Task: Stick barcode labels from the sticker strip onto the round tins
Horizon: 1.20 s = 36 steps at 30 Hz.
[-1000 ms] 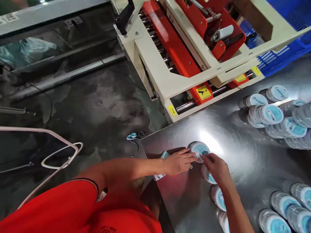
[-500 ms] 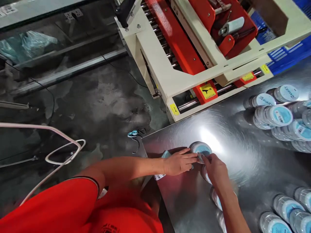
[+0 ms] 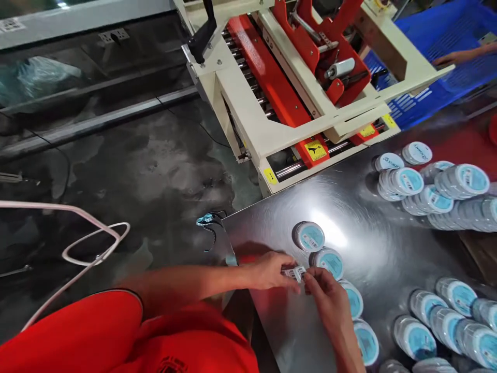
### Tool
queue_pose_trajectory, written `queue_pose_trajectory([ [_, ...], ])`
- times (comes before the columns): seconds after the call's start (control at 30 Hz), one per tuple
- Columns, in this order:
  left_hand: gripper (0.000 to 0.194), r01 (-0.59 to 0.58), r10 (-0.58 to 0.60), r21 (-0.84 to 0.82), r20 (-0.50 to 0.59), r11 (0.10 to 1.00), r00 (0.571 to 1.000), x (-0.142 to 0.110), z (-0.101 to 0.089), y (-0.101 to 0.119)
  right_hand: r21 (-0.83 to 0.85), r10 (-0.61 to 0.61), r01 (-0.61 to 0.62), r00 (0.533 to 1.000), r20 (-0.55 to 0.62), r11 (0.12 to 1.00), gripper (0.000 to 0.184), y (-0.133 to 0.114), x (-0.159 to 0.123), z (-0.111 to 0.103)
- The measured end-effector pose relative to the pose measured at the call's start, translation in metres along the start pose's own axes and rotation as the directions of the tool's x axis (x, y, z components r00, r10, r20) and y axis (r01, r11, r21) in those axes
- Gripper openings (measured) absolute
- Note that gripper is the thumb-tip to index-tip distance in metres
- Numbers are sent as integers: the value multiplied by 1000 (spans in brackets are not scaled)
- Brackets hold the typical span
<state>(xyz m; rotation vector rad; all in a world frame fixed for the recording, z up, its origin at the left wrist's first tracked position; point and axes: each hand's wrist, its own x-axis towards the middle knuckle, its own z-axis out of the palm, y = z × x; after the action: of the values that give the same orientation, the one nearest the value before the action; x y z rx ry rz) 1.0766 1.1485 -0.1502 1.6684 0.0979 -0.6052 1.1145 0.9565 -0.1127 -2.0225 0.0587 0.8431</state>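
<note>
A small strip of barcode stickers (image 3: 294, 273) spans the gap between my hands, above the metal table. My left hand (image 3: 267, 270) grips its left end with thumb and fingers. At the strip's other end, my right hand (image 3: 329, 296) is closed in a pinch. Just beyond my fingers sits a round clear jar (image 3: 310, 237) whose pale blue lid carries a barcode label. A second blue-lidded jar (image 3: 329, 263) stands beside it, close to my right hand. More such jars continue in a row toward me, partly behind my right forearm.
Stacked jars (image 3: 411, 181) stand at the table's right, with another group (image 3: 446, 316) nearer me. A cream-and-red roller machine (image 3: 267, 124) adjoins the table's far edge. Behind it is a blue crate (image 3: 446, 41) with another person's hand (image 3: 458, 56) over it. A hose (image 3: 89, 212) shows at left.
Both hands have drawn back from the far jar toward me and now hold the sticker strip between them. The jar's labelled lid is uncovered. The view has shifted right.
</note>
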Motion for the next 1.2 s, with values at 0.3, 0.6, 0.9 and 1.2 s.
queue_pose_trajectory([
  [0.3,18,205,-209,-57,-78,977,975,2,47,14,-139,-130,100,963,-236,985,42,36,-36,2],
  [0.6,21,231,-231,-50,9,972,973,11,68,2,-225,-94,31,956,-276,974,45,64,-32,-22],
  [0.9,19,-392,360,477,161,787,919,37,82,-26,-303,-68,-1,974,-217,953,48,71,38,-82],
  [1.2,27,-439,402,447,181,779,898,56,82,-33,-392,-49,-11,989,-143,920,41,74,52,-80],
])
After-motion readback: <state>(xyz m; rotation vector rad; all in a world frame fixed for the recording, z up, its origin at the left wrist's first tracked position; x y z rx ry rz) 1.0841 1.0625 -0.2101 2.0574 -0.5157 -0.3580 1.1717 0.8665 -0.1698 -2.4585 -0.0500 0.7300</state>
